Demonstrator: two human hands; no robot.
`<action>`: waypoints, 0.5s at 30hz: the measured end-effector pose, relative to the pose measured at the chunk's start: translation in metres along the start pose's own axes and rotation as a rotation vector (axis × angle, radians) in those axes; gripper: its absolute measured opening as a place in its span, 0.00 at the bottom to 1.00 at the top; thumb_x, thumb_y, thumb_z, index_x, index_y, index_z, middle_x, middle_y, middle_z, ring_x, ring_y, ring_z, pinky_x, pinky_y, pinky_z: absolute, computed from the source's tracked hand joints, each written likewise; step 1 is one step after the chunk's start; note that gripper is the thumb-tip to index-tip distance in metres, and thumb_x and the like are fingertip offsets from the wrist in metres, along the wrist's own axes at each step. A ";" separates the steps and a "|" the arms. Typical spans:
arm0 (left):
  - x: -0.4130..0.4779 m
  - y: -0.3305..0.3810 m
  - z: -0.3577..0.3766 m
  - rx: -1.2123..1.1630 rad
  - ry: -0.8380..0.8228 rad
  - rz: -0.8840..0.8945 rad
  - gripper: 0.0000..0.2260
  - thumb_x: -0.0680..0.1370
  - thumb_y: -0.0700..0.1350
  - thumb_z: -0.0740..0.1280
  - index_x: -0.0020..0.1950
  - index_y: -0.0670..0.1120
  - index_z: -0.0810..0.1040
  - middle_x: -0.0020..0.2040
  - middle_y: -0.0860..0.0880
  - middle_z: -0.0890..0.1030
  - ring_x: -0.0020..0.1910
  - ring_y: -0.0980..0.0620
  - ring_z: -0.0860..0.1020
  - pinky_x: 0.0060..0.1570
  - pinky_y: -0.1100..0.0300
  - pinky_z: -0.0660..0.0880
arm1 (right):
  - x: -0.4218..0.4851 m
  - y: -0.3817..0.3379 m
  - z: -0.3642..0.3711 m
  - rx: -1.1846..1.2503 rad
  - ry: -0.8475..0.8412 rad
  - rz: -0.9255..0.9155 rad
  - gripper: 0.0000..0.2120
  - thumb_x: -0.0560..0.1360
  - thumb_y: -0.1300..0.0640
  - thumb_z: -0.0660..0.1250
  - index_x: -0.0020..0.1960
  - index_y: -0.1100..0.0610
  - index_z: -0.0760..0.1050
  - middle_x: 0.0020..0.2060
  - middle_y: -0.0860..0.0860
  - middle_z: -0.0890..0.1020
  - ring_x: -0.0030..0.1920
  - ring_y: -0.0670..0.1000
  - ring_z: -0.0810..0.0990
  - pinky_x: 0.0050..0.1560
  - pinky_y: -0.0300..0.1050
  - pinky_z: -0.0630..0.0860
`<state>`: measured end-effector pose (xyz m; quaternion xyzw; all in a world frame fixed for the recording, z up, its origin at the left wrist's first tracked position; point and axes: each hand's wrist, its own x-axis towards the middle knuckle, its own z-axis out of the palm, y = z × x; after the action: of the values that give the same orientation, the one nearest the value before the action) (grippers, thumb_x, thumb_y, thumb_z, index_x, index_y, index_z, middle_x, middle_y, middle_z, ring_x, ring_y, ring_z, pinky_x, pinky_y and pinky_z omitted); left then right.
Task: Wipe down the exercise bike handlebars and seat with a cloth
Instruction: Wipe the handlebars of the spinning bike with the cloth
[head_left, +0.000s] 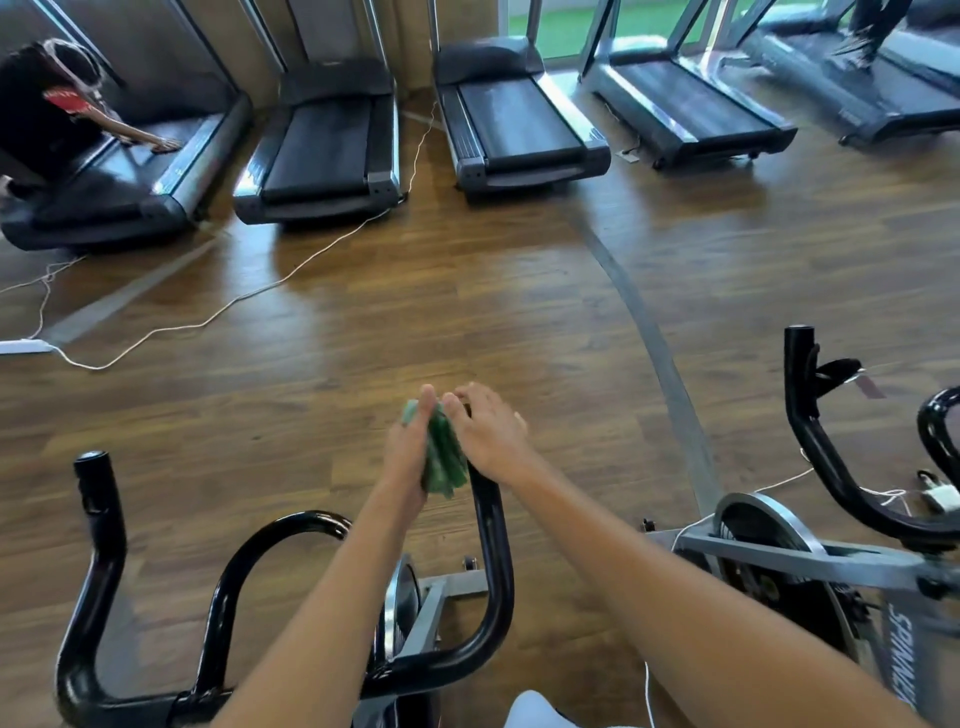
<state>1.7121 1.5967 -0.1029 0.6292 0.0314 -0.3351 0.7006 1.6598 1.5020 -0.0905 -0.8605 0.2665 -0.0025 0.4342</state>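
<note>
Green cloth (442, 457), soft and bunched into ridged folds, wrapped about the upper end of the right-hand prong of the black handlebars (496, 561). Left hand (410, 457) pressed flat against the cloth's left side, fingers straight and reaching up past its top edge, not curled round it. Right hand (488, 434) laid over the cloth and bar tip from the right, fingers bent over the top; cannot tell whether truly clamped on the cloth or only resting there. Handlebars of glossy round tubing, bent in smooth curves: a tall prong at far left with a capped end, an arched loop in the middle, the wrapped prong on the right. Below, a grey metal frame and a steel flywheel (402, 597), partly hidden by the forearms. Second bike (810, 561) to the right, same shiny black tubing, brushed silver wheel. Wooden plank floor (363, 322), polished, with a thin white cable (260, 291) snaking across. Row of treadmills (519, 130) beyond, dark rubbery belts between silver side rails.
</note>
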 end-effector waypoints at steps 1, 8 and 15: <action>-0.007 -0.002 0.013 0.000 -0.090 -0.027 0.30 0.78 0.67 0.58 0.67 0.44 0.75 0.66 0.44 0.79 0.59 0.47 0.79 0.60 0.47 0.76 | -0.002 0.002 0.006 0.010 -0.026 0.012 0.25 0.85 0.42 0.47 0.78 0.49 0.59 0.79 0.46 0.58 0.79 0.50 0.54 0.77 0.59 0.45; 0.009 -0.013 0.028 -0.012 -0.178 -0.009 0.28 0.82 0.65 0.48 0.73 0.51 0.70 0.68 0.54 0.76 0.68 0.52 0.75 0.64 0.55 0.73 | 0.000 0.009 0.004 -0.164 -0.033 -0.021 0.26 0.86 0.45 0.43 0.82 0.47 0.43 0.80 0.41 0.39 0.79 0.47 0.35 0.73 0.58 0.27; -0.006 -0.043 0.023 -0.016 -0.095 0.049 0.23 0.83 0.64 0.47 0.63 0.60 0.78 0.59 0.54 0.83 0.61 0.55 0.80 0.61 0.52 0.77 | 0.007 0.015 0.022 -0.195 0.030 -0.018 0.25 0.86 0.44 0.42 0.81 0.44 0.43 0.80 0.41 0.40 0.80 0.44 0.38 0.75 0.60 0.29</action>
<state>1.6768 1.5797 -0.1328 0.6077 -0.0147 -0.3470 0.7142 1.6645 1.5079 -0.1171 -0.9010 0.2642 0.0068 0.3441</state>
